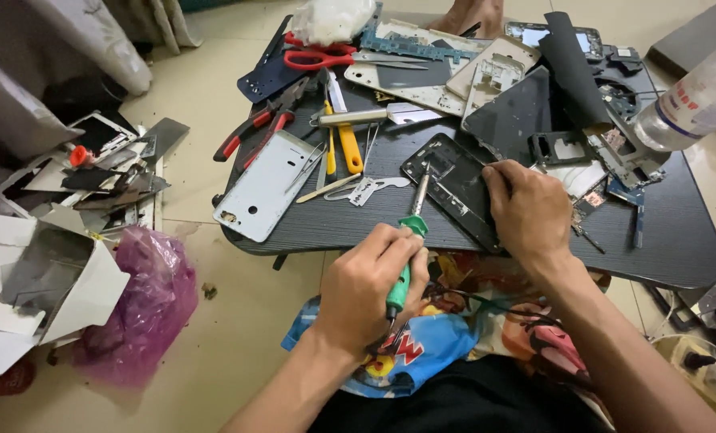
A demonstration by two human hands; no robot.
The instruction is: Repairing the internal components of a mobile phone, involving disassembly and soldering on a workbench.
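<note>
The head view looks down on a low dark table [679, 240] covered with phone parts and tools. The left hand [370, 285] is closed around the green handle of a soldering iron [408, 240], fingers wrapped tight, with the metal shaft pointing up and away so that its tip rests on the open phone [454, 188] near the table's front edge. The right hand [526, 204] lies flat on the right side of that phone, fingers together and pressing down on its edge, gripping nothing.

Left of the open phone, a white back cover [266, 186] lies at the table's front left corner, with thin tweezers [306, 168] across its upper right part. Between the cover and the phone sit a yellow-handled tool [348, 146] and a small flat metal pry piece [370, 188]. Farther back on the left side of the table are red-handled pliers [250, 132], and behind them red scissors [322, 56]. Behind the phone lie several bare phone frames and a dark panel [510, 112]. At the table's right rear a clear plastic bottle [691, 100] lies tilted.

On the floor left of the table sit a purple plastic bag [145, 301] and a heap of broken screens and white card [49, 265].
</note>
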